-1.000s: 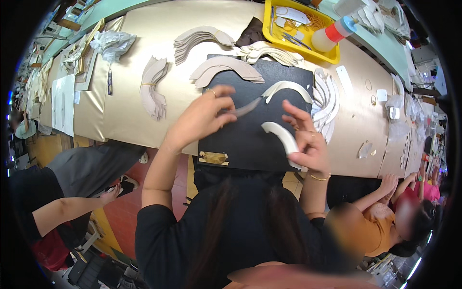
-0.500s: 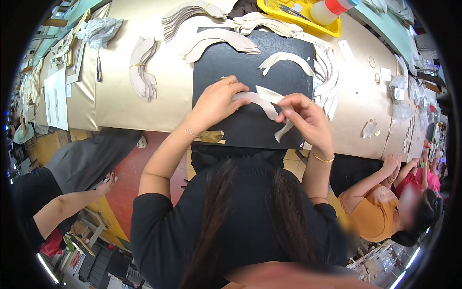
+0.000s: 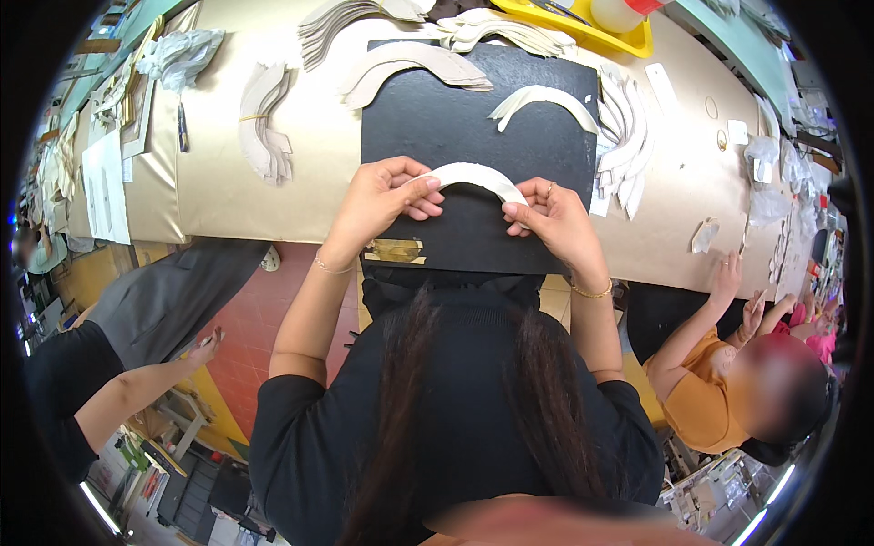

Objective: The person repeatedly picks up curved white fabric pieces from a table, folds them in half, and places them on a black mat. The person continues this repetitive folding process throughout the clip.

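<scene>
A curved white strip [image 3: 473, 176] arches between my two hands, above the black mat [image 3: 455, 127]. My left hand [image 3: 390, 198] pinches its left end between thumb and fingers. At the other end, my right hand [image 3: 548, 217] grips it the same way. Whether the strip is one layer or two pressed together, I cannot tell. Beyond it on the mat lies a single curved cream strip [image 3: 544, 98]. Several overlapping greyish-beige curved pieces [image 3: 410, 65] rest across the mat's far left part.
Right of the mat sits a pile of white curved strips [image 3: 626, 136]. A banded bundle of curved pieces [image 3: 262, 123] lies to the left. A yellow tray [image 3: 592, 35] holding a bottle stands at the back. Co-workers are at both sides; one wears an orange top [image 3: 701, 400].
The beige piece that lay under my left hand and the white strip in my right hand are no longer apart; one white arch now spans both hands, raised off the mat.
</scene>
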{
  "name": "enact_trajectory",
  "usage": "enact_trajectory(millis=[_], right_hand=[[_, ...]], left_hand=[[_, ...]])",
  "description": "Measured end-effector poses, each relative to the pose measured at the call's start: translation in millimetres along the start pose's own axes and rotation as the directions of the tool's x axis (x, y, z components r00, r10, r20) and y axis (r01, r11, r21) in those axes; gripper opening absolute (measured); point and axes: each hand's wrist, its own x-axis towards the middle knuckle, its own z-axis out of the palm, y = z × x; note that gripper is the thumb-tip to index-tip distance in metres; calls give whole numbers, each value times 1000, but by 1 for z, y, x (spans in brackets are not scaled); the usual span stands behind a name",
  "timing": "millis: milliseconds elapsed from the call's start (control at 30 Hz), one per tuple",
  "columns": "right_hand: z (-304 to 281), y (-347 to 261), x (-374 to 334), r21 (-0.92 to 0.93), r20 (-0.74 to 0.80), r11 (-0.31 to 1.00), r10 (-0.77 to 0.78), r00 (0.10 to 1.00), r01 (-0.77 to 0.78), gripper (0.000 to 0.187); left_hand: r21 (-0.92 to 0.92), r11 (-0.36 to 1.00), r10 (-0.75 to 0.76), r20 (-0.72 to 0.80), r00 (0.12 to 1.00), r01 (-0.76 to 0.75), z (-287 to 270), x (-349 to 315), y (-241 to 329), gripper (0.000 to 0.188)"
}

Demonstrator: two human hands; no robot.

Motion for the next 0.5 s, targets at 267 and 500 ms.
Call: enact_trajectory(millis=[267,500], right_hand=[[13,1,5,-166,-218,985,-83,972,47,29],[22,0,7,-241,-301,969,-133,944,59,29]], left_hand=[[344,939,30,-64,998,-6,-2,-3,-5,23],[564,820,193,-121,974,-93,2,-2,-6,24]])
